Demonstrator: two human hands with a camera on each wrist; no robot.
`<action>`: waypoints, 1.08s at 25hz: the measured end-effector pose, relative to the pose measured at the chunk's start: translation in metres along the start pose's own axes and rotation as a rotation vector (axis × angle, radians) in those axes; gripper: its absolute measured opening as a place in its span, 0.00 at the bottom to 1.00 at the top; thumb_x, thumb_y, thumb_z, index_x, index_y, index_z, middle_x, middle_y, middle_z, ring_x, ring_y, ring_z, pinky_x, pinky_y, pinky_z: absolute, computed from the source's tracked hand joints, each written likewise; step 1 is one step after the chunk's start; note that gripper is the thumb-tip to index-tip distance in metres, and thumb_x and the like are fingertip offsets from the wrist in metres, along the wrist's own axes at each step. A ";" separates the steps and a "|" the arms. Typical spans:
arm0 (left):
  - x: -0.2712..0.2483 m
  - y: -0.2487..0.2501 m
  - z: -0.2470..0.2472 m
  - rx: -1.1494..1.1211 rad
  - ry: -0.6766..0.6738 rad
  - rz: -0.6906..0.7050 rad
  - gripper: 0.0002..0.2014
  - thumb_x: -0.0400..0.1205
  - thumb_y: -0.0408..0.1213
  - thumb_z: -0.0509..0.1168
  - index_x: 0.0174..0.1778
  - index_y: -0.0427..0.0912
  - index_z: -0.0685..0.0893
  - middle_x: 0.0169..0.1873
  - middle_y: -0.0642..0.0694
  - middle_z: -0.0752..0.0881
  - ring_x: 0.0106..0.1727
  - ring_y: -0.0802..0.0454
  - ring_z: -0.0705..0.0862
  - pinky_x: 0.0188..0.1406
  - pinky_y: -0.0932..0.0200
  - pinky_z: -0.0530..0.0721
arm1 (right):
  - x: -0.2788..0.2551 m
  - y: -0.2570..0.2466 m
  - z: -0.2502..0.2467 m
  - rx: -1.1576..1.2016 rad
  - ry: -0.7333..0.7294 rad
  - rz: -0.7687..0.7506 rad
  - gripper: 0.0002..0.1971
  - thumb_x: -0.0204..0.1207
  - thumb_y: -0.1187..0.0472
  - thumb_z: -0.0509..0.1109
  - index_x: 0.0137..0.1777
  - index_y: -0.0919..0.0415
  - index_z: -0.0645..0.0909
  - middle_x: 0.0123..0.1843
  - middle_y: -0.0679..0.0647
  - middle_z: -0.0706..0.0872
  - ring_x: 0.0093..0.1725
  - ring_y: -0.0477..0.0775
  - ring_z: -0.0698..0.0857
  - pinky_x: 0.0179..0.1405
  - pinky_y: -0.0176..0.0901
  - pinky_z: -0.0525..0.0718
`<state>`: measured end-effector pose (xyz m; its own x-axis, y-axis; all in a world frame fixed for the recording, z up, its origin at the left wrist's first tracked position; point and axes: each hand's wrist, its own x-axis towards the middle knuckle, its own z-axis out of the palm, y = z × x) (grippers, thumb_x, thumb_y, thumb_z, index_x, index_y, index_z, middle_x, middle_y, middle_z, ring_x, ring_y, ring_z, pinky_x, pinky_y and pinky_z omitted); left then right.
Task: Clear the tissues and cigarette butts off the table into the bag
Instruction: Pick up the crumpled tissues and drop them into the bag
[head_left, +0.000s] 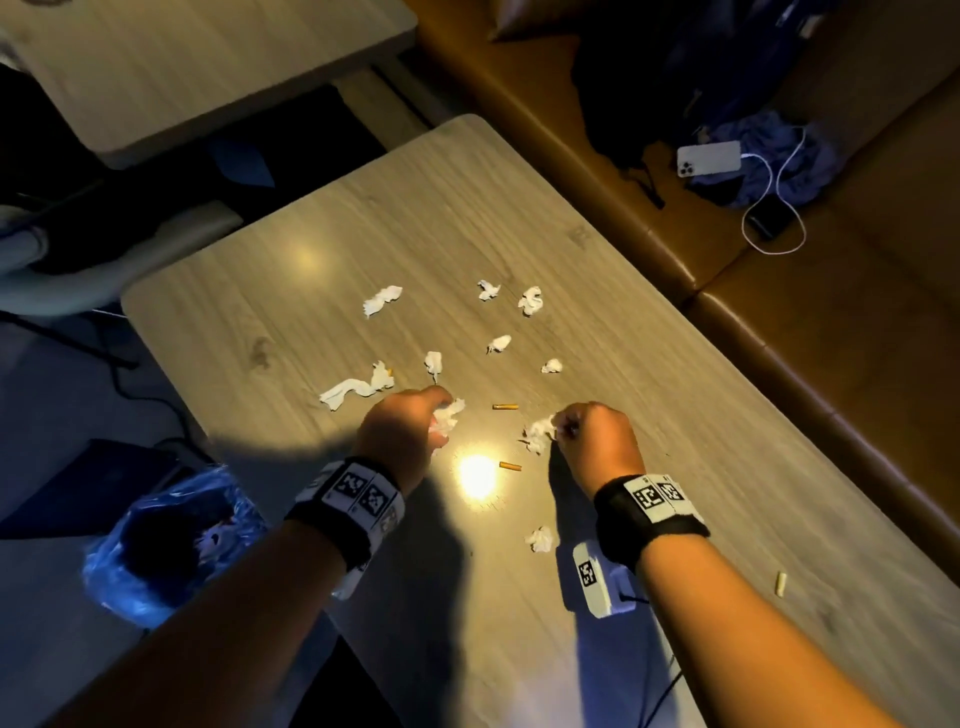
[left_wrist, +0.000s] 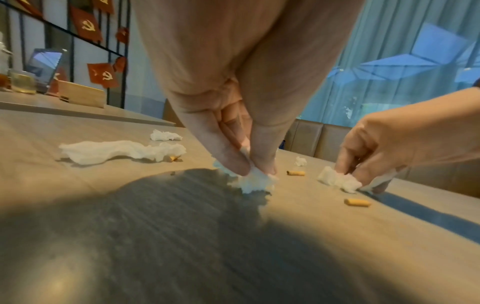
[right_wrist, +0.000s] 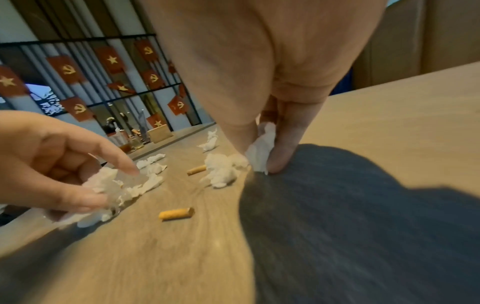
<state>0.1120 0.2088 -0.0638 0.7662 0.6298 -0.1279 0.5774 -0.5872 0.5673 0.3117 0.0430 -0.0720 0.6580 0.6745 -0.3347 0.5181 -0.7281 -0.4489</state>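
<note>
Both hands down on the table (head_left: 649, 364), pinching tissues.
Left hand (head_left: 402, 428) pinches a tissue (head_left: 448, 418); right hand (head_left: 597, 439) pinches another wad (head_left: 537, 431); butt (head_left: 505, 407) between them.

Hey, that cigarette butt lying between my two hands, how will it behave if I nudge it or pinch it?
The cigarette butt is a small cylinder lying on its side on the smooth table, so a nudge would probably roll it. It looks light and probably soft, so a fingertip pinch should lift it easily.

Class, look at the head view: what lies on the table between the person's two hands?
Two cigarette butts: one level with the fingers, the other nearer the wrists. The left hand and right hand each pinch a tissue.
</note>
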 end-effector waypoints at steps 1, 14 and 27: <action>0.000 0.000 0.004 -0.003 -0.026 -0.024 0.18 0.67 0.33 0.80 0.52 0.45 0.87 0.38 0.43 0.88 0.39 0.42 0.86 0.40 0.55 0.82 | -0.005 0.005 0.000 0.020 0.019 0.027 0.09 0.73 0.68 0.72 0.47 0.56 0.91 0.48 0.55 0.93 0.48 0.57 0.90 0.51 0.46 0.86; -0.018 -0.011 0.010 -0.055 -0.139 -0.122 0.05 0.73 0.42 0.75 0.37 0.46 0.88 0.37 0.47 0.85 0.41 0.46 0.84 0.37 0.58 0.74 | -0.122 0.017 -0.005 0.276 0.009 0.113 0.09 0.73 0.63 0.77 0.34 0.50 0.91 0.41 0.43 0.89 0.39 0.43 0.87 0.39 0.34 0.81; -0.113 0.003 0.043 -0.140 -0.279 -0.108 0.06 0.77 0.45 0.71 0.49 0.53 0.90 0.46 0.52 0.88 0.46 0.52 0.87 0.48 0.53 0.87 | -0.141 -0.014 0.064 0.089 -0.098 -0.010 0.04 0.70 0.63 0.76 0.36 0.55 0.89 0.43 0.49 0.85 0.41 0.48 0.83 0.39 0.24 0.72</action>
<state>0.0394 0.1133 -0.0826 0.7617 0.5094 -0.4004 0.6298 -0.4370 0.6422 0.1762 -0.0337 -0.0717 0.5943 0.6938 -0.4067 0.4710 -0.7102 -0.5233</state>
